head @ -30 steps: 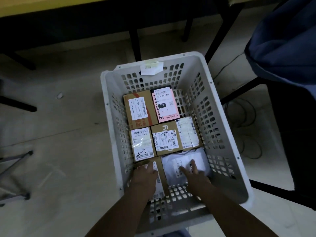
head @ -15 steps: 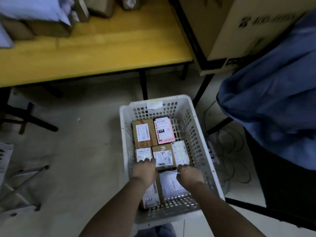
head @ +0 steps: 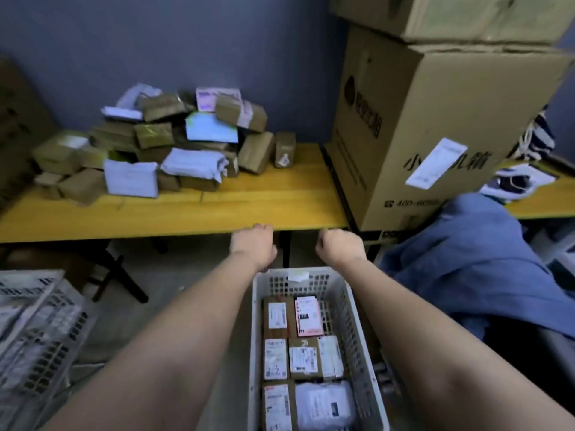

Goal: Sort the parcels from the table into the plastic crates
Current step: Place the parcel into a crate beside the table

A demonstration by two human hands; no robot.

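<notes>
Head view: both hands (head: pixel 252 244) (head: pixel 339 245) empty near table edge (head: pixel 186 236), above crate (head: pixel 357 321)

Pretty dim room, blue-grey wall (head: pixel 217 42) at the back, bare concrete floor (head: pixel 193 269). Big stacked cardboard boxes (head: pixel 435 119) fill the right corner, blue cloth (head: pixel 485 250) draped just below them.

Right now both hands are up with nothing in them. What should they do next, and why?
Probably reach forward to the parcel pile on the yellow table and grip one. The left hand and right hand hold nothing, and the white crate below holds only one layer.
</notes>
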